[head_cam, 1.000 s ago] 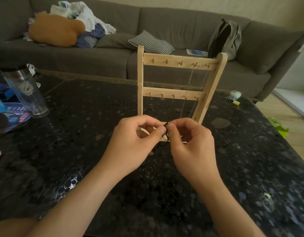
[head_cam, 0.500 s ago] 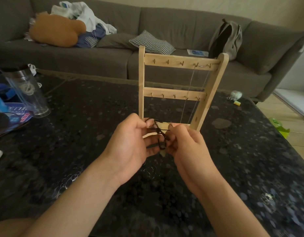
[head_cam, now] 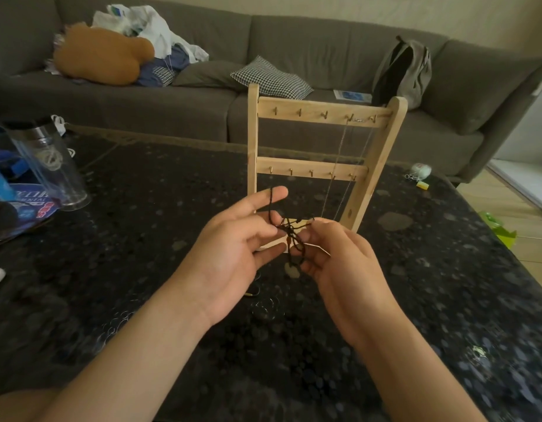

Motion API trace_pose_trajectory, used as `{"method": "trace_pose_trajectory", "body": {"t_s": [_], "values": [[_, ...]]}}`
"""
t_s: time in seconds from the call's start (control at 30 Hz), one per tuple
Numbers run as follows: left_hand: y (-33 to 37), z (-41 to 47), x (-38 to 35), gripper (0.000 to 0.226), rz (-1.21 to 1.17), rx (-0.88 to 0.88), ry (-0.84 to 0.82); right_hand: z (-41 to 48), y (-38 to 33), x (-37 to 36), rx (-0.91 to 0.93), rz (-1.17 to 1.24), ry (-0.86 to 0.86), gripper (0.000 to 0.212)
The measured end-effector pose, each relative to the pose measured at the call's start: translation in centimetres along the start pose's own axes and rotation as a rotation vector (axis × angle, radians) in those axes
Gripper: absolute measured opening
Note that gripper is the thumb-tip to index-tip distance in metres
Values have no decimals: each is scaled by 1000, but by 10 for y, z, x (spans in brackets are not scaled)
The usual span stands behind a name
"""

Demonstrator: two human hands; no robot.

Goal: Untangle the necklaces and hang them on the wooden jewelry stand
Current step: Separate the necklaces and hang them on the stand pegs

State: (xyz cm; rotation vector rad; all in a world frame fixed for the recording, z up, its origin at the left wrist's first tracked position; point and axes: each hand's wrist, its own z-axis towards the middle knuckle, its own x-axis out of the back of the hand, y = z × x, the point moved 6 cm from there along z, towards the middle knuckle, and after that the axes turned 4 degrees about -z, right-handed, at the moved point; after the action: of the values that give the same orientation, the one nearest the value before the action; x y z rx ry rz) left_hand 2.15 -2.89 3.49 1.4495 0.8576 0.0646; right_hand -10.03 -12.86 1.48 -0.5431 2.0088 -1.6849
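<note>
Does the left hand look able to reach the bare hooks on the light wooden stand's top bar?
Probably yes: nothing stands between the left hand and those bare hooks. The tangled black cord necklace, looped over its forefinger and gripped by the right hand, may tug back.

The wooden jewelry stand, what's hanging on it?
A thin chain hangs from the top rail's right-hand hooks on the wooden jewelry stand; the other hooks look bare. The left hand and right hand, working a black cord, cover its base and the chain's lower end.
</note>
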Motion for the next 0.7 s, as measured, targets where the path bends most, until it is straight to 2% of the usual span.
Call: {"method": "trace_pose_trajectory", "body": {"t_s": [0.17, 0.33, 0.53, 0.7], "values": [[5, -2, 3, 65, 237, -139, 23, -1, -3, 0, 9, -88, 0, 25], [6, -1, 4, 61, 358, -191, 22, -5, -6, -3, 13, -137, -52, 25], [7, 0, 8, 55, 399, -220, 65, -7, -17, 0, 255, -319, -4, 14], [-3, 5, 13, 43, 375, -167, 78, -6, -14, 1, 203, -223, 25, 15]]}}
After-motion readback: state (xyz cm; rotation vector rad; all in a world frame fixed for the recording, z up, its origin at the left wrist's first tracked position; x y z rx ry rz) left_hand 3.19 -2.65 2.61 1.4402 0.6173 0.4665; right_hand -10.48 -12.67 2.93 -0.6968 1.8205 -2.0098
